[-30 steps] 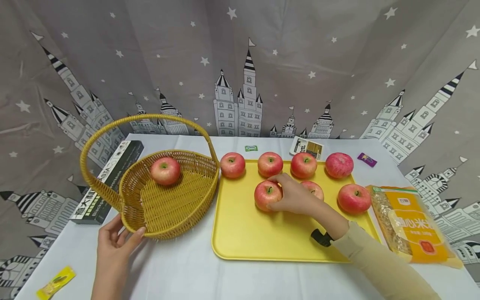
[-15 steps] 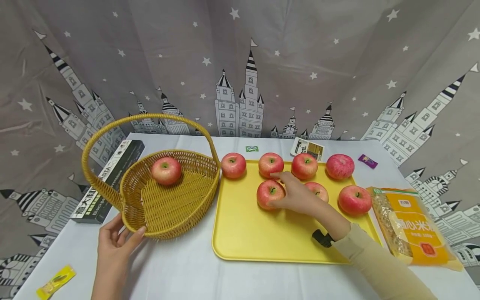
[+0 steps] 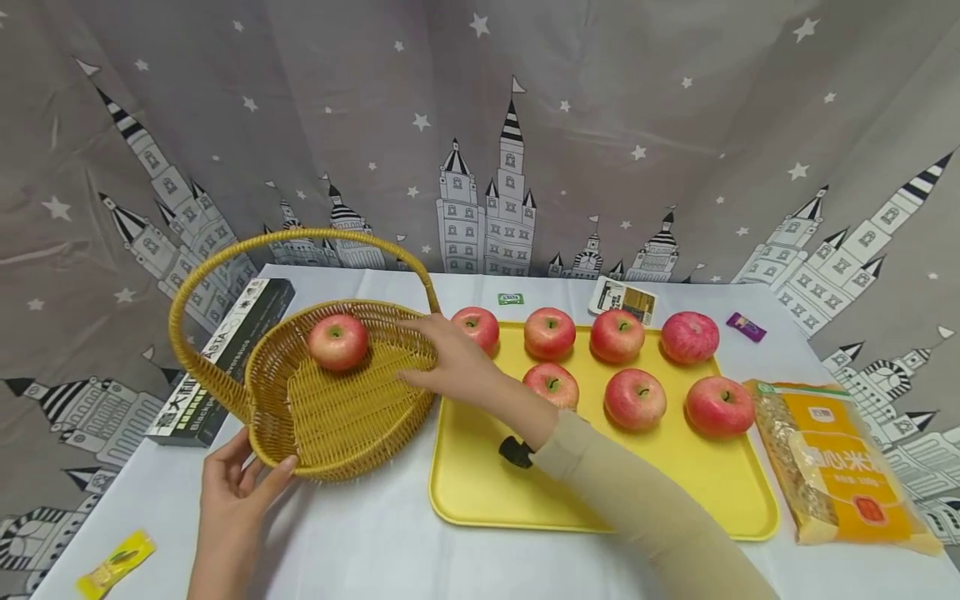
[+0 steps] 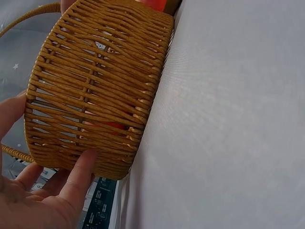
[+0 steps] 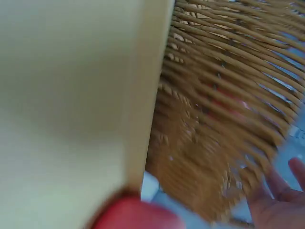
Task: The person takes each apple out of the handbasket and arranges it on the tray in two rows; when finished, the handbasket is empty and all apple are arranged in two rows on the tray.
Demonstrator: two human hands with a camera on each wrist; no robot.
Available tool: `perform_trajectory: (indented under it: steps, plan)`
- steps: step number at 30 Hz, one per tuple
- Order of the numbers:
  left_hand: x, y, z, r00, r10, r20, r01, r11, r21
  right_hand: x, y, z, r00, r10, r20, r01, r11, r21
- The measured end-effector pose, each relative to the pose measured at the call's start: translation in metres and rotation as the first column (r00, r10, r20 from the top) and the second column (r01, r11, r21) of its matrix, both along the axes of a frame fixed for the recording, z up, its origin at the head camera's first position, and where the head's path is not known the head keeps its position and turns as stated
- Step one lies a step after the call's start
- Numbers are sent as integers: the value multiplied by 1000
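Observation:
My left hand (image 3: 242, 500) holds the wicker basket (image 3: 352, 471) at its near left side. In the left wrist view, its thumb and fingers lie against the woven wall (image 4: 95, 86). A red apple (image 3: 338, 342) sits inside the basket, toward the back. My right hand (image 3: 453, 358) reaches over the basket's right rim, fingers spread with nothing between them; whether it touches the rim I cannot tell. Beneath that forearm is the yellow tray (image 3: 510, 508). Several apples rest on it, among them an apple (image 3: 551, 383) just behind the wrist and another apple (image 3: 635, 400) farther right.
Left of the basket lies a black pasta box (image 3: 232, 350). A bag of rice crackers (image 3: 843, 467) lies right of the tray. Small packets are scattered about: yellow packet (image 3: 116, 565), green packet (image 3: 511, 299), purple packet (image 3: 746, 327). A patterned curtain (image 3: 600, 83) hangs behind the table.
My right hand has let go of the apple on the tray and moved left to the basket's right rim. That apple stays on the tray. The left hand keeps its hold.

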State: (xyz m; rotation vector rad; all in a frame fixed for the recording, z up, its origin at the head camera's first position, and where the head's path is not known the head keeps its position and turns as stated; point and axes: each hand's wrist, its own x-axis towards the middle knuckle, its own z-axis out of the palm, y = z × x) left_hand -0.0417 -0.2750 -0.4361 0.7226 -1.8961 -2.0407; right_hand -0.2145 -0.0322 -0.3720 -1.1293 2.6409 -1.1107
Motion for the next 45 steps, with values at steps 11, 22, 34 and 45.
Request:
perform_trajectory:
  steps: [11, 22, 34, 45]
  plan:
    - [2, 2, 1, 999, -5, 46, 8, 998, -56, -34, -109, -29, 989, -92, 118, 81, 992, 98]
    - [4, 2, 0, 999, 20, -48, -21, 1000, -18, -30, -129, -37, 990, -100, 103, 85, 987, 136]
    - [1, 2, 2, 999, -16, 41, 19, 997, -72, -4, -41, 11, 999, 17, -42, -16, 999, 30]
    - [1, -1, 0, 999, -39, -19, 38, 997, -65, 11, 76, 6, 999, -39, 30, 33, 985, 169]
